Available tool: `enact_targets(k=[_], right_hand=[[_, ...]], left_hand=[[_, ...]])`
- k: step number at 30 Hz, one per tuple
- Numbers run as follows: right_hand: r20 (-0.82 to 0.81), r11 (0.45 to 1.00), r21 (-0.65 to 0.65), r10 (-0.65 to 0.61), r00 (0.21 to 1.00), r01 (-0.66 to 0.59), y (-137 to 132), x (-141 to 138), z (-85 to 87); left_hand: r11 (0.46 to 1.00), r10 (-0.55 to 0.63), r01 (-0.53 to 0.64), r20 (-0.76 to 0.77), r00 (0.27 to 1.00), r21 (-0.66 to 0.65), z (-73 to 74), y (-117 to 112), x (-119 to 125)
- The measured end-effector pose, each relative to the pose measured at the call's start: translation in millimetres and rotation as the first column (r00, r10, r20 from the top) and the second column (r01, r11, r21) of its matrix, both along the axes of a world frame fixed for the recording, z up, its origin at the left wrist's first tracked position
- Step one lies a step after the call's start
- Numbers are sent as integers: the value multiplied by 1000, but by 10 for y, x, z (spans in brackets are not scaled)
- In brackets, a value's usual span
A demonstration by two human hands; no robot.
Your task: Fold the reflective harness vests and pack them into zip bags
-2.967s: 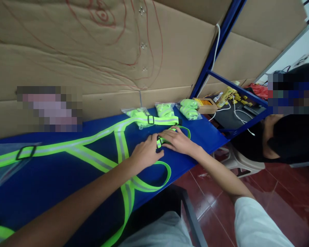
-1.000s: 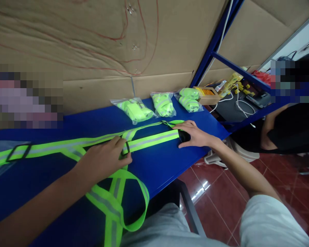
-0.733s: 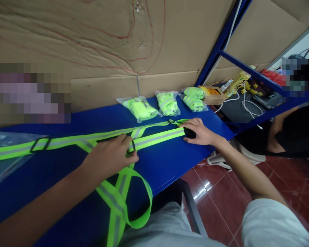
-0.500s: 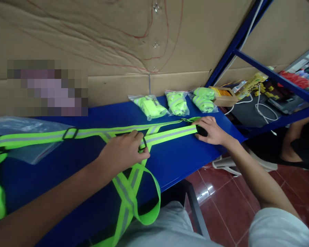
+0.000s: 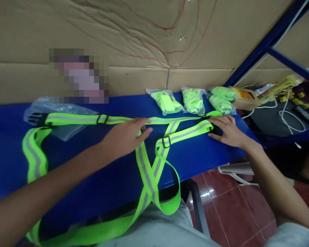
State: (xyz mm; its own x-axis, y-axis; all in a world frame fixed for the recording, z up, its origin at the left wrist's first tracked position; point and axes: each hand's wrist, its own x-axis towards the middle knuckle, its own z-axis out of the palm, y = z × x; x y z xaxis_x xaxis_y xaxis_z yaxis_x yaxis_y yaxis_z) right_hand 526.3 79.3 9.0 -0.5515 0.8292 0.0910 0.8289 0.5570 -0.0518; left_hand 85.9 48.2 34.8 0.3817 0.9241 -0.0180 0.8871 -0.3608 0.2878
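A neon-yellow reflective harness with grey stripes, a strap (image 5: 144, 161) crossing in an X, lies over the blue table and hangs past its front edge onto my lap. My left hand (image 5: 127, 135) rests over the upper strap, thumb and fingers apart. Farther right, my right hand (image 5: 229, 130) has its fingers curled at the strap's end; a dark part there is mostly hidden. Between the hands, a black slider (image 5: 166, 141) sits on the lower strap, above a hanging loop. A black side-release buckle (image 5: 37, 120) lies at the left end, near another slider (image 5: 102, 119).
An empty clear plastic bag (image 5: 67, 132) lies under the left strap. Along the cardboard wall sit bagged harnesses (image 5: 167, 102) and a small cardboard box (image 5: 244, 101). White cables (image 5: 290, 113) and a blue frame (image 5: 290, 63) are at right. A person is partly visible at the right edge.
My left hand has let go of the slider on the lower strap and moved up to the upper strap. My right hand stays at the strap end. The camera view has shifted left.
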Motion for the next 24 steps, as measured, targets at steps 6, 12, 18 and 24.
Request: enact_targets(k=[6,12,18,24], right_hand=[[25,996,84,10,1000,-12,-89,42,152],[306,971,231,-135,942,65,-185,-2,215],[302,977,120,-204,931,175,-79,111,123],[1,992,-120,35,999,-35,-610,-404,320]], left_hand=[[939,240,-162,-240,941,305,163,-147,-929],[921,374,-350,-144,916,171,-123,-711,-1671],[911,391,-376,-67,918,171,-489,-828,-2079],[900,379,-361,-29,925,244,-303,-878,-1802]])
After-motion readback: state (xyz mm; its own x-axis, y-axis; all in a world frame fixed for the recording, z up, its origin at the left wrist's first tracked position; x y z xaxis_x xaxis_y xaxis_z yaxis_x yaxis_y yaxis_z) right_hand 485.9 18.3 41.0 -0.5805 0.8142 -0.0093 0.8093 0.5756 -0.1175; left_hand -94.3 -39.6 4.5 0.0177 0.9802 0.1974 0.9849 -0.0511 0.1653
